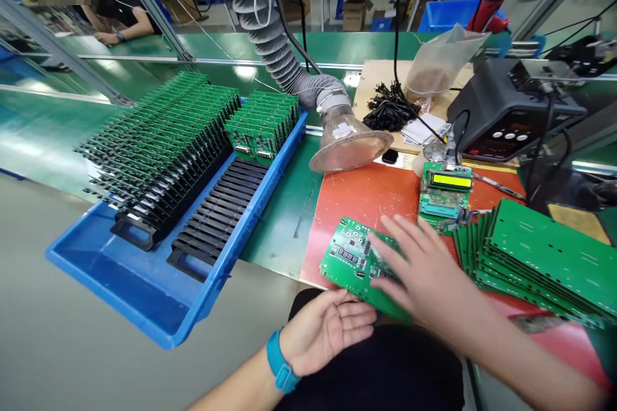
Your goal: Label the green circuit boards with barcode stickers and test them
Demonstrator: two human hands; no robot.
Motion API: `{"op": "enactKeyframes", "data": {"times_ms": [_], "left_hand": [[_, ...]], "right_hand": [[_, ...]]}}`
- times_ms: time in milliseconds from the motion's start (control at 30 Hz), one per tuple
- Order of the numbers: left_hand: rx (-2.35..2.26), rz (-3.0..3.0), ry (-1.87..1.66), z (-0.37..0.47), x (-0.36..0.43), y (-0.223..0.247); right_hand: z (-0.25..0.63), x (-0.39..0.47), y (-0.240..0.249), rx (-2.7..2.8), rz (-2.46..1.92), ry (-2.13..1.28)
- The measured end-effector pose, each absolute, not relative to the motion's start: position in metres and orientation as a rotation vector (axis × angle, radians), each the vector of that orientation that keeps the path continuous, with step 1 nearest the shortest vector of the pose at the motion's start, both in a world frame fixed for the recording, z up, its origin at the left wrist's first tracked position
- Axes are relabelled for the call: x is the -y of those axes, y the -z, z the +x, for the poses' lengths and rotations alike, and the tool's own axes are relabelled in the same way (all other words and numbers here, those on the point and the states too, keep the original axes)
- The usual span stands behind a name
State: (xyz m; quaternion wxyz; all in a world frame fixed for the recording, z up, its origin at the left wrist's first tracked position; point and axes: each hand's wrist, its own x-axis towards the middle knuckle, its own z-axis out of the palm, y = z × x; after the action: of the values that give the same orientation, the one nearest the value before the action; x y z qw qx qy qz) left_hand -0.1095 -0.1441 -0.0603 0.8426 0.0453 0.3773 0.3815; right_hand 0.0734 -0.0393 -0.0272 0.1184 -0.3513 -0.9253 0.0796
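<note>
Board (348, 253) under right hand (418, 264); beside left (328, 329)

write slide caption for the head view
Left hand palm up, right hand over a green circuit board; blue tray of boards nearby.

- what sort of place is shown?
- an electronics workshop: circuit boards (168, 122) are racked in the blue tray (120, 282), and a ducted hood (337, 125) is hung just right of the tray.
</note>
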Motion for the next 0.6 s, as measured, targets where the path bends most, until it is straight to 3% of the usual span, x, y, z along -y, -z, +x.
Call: {"op": "enactKeyframes", "data": {"times_ms": [133,267,367,467,600], "left_hand": [[-1.187,0.591,-0.688,-0.136,0.141,0.064],[-1.641,1.275,-0.888,-0.160,0.130,0.071],[-1.496,1.728,-0.930,-0.162,0.114,0.079],[-1.375,1.869,-0.854,-0.152,0.103,0.085],[-1.527,1.814,-0.888,-0.132,0.107,0.086]], "right_hand": [[0.076,0.083,0.038,2.706,-0.970,-0.019],[0.083,0.084,0.031,2.746,-0.860,-0.007],[0.094,0.073,0.009,2.741,-0.739,0.024],[0.105,0.058,-0.013,2.617,-0.897,-0.036],[0.108,0.033,-0.014,2.405,-1.232,-0.389]]}}
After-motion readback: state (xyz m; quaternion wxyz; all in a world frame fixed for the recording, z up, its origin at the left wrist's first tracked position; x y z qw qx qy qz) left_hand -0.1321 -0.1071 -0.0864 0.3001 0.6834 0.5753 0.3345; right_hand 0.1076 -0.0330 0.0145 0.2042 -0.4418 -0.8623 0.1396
